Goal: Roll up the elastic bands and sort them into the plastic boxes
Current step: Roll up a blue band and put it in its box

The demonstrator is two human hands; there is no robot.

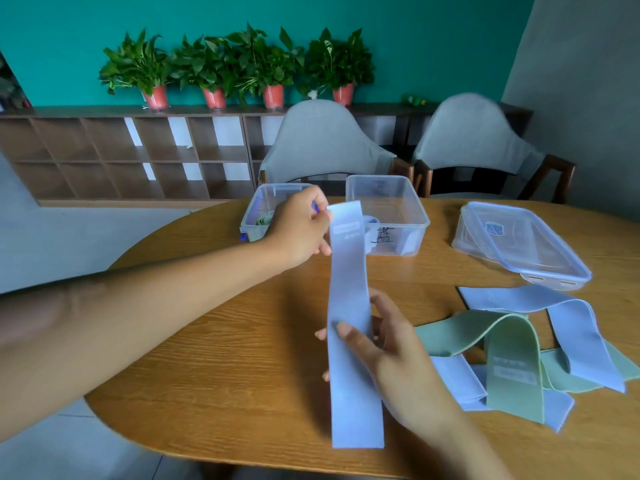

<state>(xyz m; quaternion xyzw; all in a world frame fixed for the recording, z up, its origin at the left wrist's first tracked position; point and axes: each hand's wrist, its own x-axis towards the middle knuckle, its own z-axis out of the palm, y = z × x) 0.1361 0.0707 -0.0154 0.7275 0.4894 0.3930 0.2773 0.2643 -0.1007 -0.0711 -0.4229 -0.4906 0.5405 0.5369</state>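
A long light-blue elastic band [348,289] hangs stretched flat above the table. My left hand [301,230] pinches its upper end. My right hand [391,351] holds its middle, thumb on the front and fingers behind. Two clear plastic boxes stand at the table's far side: the left box [251,220] holds a rolled green band, the right box [408,206] carries a handwritten label and holds a rolled blue band. To the right lies a pile of loose bands, green [512,362] and blue [568,317], partly overlapping.
Two clear lids [526,244] are stacked at the right of the wooden table [214,358]. Two grey chairs [322,143] stand behind the table. A low shelf with potted plants [214,71] runs along the teal wall.
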